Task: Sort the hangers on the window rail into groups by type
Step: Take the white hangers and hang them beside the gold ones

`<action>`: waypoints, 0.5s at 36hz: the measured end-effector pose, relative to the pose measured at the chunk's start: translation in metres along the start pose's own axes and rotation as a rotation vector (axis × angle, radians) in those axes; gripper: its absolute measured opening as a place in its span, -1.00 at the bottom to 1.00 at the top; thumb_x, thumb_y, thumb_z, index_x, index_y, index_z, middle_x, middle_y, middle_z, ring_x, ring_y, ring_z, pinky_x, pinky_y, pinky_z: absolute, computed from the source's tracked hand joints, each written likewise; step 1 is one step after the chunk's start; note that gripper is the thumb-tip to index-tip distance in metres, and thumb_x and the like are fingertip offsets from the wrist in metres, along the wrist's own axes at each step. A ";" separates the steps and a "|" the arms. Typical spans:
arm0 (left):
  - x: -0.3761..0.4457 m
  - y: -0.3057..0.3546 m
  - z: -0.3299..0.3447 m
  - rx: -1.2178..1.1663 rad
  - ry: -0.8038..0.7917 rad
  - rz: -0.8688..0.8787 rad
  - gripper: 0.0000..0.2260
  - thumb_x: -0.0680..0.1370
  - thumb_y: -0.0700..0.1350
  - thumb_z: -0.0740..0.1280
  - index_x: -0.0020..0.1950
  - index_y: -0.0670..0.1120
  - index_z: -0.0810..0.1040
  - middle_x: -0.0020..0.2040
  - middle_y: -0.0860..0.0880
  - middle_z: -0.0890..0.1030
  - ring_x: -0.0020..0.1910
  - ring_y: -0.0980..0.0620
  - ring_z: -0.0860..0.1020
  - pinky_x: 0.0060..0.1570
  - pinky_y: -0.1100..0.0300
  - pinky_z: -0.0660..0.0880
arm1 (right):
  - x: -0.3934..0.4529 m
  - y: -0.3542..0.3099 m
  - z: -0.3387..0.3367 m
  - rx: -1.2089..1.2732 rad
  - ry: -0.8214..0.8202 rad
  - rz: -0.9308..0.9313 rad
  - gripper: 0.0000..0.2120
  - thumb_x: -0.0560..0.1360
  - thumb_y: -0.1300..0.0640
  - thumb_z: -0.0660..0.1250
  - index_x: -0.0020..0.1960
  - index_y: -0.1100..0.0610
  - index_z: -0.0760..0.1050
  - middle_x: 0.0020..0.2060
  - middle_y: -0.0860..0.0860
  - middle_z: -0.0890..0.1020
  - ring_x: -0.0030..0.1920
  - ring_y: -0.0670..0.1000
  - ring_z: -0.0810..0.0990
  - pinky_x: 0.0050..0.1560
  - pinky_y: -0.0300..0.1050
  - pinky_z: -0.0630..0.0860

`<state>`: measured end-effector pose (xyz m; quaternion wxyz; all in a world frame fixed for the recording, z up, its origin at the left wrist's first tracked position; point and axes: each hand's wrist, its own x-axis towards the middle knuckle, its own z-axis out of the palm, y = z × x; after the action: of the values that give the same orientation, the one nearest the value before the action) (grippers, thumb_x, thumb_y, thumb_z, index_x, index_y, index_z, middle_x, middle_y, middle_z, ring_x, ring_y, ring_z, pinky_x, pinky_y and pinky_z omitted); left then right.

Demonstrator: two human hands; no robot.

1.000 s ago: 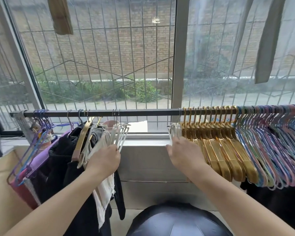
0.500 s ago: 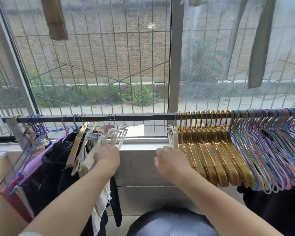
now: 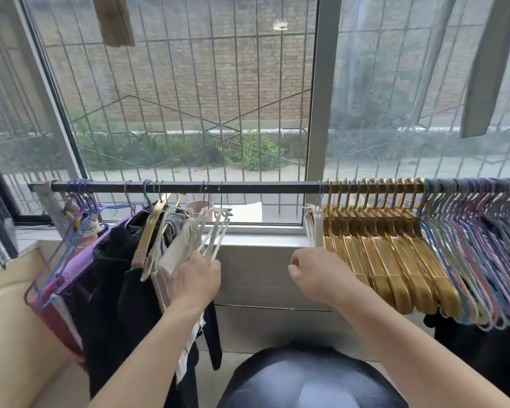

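A dark rail runs across the window. At its right end hang pastel wire hangers, then a packed group of gold hangers, then a few white hangers on the group's left side. My right hand hovers just below and left of these, fingers curled with nothing in them. Further left, my left hand grips the lower ends of a few white hangers. Beside them a gold hanger sits among hung clothes. Purple and blue wire hangers crowd the far left.
A stretch of bare rail lies between my hands. A window sill runs behind the rail, with a metal grille outside the glass. A dark rounded object sits low in front of me. A beige surface lies at the left.
My right hand has drawn back down and left from the white hangers beside the gold group. My left hand has shifted right along the clothes onto the left white hangers.
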<state>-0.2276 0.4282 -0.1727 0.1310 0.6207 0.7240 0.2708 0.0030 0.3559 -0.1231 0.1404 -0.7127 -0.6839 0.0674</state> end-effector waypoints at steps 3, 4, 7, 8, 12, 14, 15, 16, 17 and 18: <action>-0.004 0.002 -0.008 -0.043 0.041 0.034 -0.65 0.62 0.01 0.17 0.33 -0.12 0.43 -0.01 -0.08 0.61 0.00 -0.16 0.54 0.14 -0.13 0.50 | -0.003 -0.002 -0.001 0.058 -0.022 -0.014 -0.74 0.66 -0.02 0.18 0.17 0.04 0.59 0.02 -0.03 0.66 -0.02 0.00 0.63 0.11 0.00 0.63; -0.005 0.001 -0.009 -0.022 0.059 0.070 -0.65 0.63 0.00 0.19 0.37 -0.11 0.40 -0.03 -0.07 0.62 -0.04 -0.15 0.56 0.11 -0.11 0.51 | -0.004 -0.002 -0.002 0.077 -0.032 -0.020 -0.74 0.66 -0.03 0.18 0.19 0.02 0.59 0.05 -0.04 0.66 0.01 0.00 0.62 0.13 0.00 0.62; -0.008 -0.001 -0.015 0.050 0.088 0.137 -0.67 0.68 -0.04 0.19 0.41 -0.13 0.37 -0.04 -0.08 0.62 -0.10 -0.15 0.56 0.01 -0.07 0.49 | -0.009 -0.002 -0.003 0.121 -0.053 -0.031 -0.74 0.66 -0.04 0.18 0.20 0.01 0.58 0.07 -0.06 0.66 0.04 -0.01 0.61 0.16 -0.01 0.59; -0.009 0.001 -0.018 0.059 0.092 0.144 -0.70 0.70 -0.06 0.17 0.40 -0.14 0.38 -0.06 -0.09 0.61 -0.11 -0.15 0.55 -0.02 -0.06 0.48 | -0.011 -0.001 -0.003 0.133 -0.058 -0.033 -0.74 0.66 -0.04 0.18 0.21 0.01 0.58 0.07 -0.07 0.66 0.05 -0.02 0.60 0.17 -0.01 0.59; -0.005 0.018 -0.030 0.005 0.102 0.196 -0.64 0.72 -0.06 0.15 0.50 -0.16 0.33 0.14 -0.19 0.63 0.05 -0.22 0.61 -0.04 -0.04 0.49 | -0.016 0.001 -0.003 0.155 -0.082 -0.032 -0.73 0.67 -0.03 0.18 0.24 0.02 0.58 0.10 -0.05 0.66 0.08 -0.01 0.60 0.19 0.00 0.59; 0.008 0.029 -0.034 -0.016 0.104 0.221 -0.61 0.71 -0.08 0.17 0.53 -0.13 0.32 0.11 -0.19 0.63 -0.04 -0.19 0.62 -0.13 -0.02 0.51 | -0.017 0.001 -0.004 0.153 -0.101 -0.020 -0.72 0.67 -0.03 0.18 0.25 0.02 0.57 0.10 -0.05 0.66 0.08 -0.01 0.60 0.19 0.01 0.58; 0.015 0.035 -0.036 -0.018 0.103 0.220 -0.62 0.70 -0.08 0.18 0.51 -0.13 0.36 0.04 -0.17 0.63 -0.09 -0.17 0.62 -0.17 -0.01 0.52 | -0.018 0.001 -0.004 0.153 -0.108 -0.015 -0.72 0.67 -0.04 0.19 0.25 0.02 0.57 0.10 -0.05 0.66 0.08 -0.01 0.60 0.19 0.00 0.59; 0.023 0.042 -0.039 -0.020 0.092 0.209 -0.64 0.69 -0.08 0.18 0.48 -0.14 0.39 0.00 -0.16 0.63 -0.12 -0.17 0.63 -0.17 -0.02 0.56 | -0.018 0.000 -0.004 0.156 -0.111 -0.013 -0.73 0.67 -0.04 0.18 0.25 0.02 0.57 0.10 -0.04 0.66 0.07 0.00 0.60 0.18 0.00 0.59; 0.030 0.049 -0.040 -0.023 0.073 0.192 -0.66 0.69 -0.07 0.19 0.45 -0.15 0.40 -0.03 -0.16 0.62 -0.15 -0.18 0.65 -0.18 -0.01 0.58 | -0.020 0.000 -0.005 0.162 -0.113 -0.010 -0.73 0.67 -0.04 0.18 0.25 0.01 0.57 0.09 -0.05 0.66 0.07 -0.01 0.61 0.18 -0.01 0.59; 0.034 0.057 -0.041 -0.023 0.046 0.166 -0.67 0.68 -0.08 0.19 0.42 -0.16 0.40 -0.07 -0.16 0.61 -0.22 -0.16 0.68 -0.24 0.03 0.58 | -0.022 -0.001 -0.005 0.167 -0.117 -0.008 -0.73 0.67 -0.04 0.18 0.25 0.01 0.57 0.09 -0.05 0.66 0.07 -0.01 0.61 0.18 -0.01 0.59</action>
<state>-0.2087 0.4567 -0.1021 0.0986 0.6706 0.6698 0.3034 0.0024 0.3335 -0.1198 0.1596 -0.6905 -0.6859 0.1650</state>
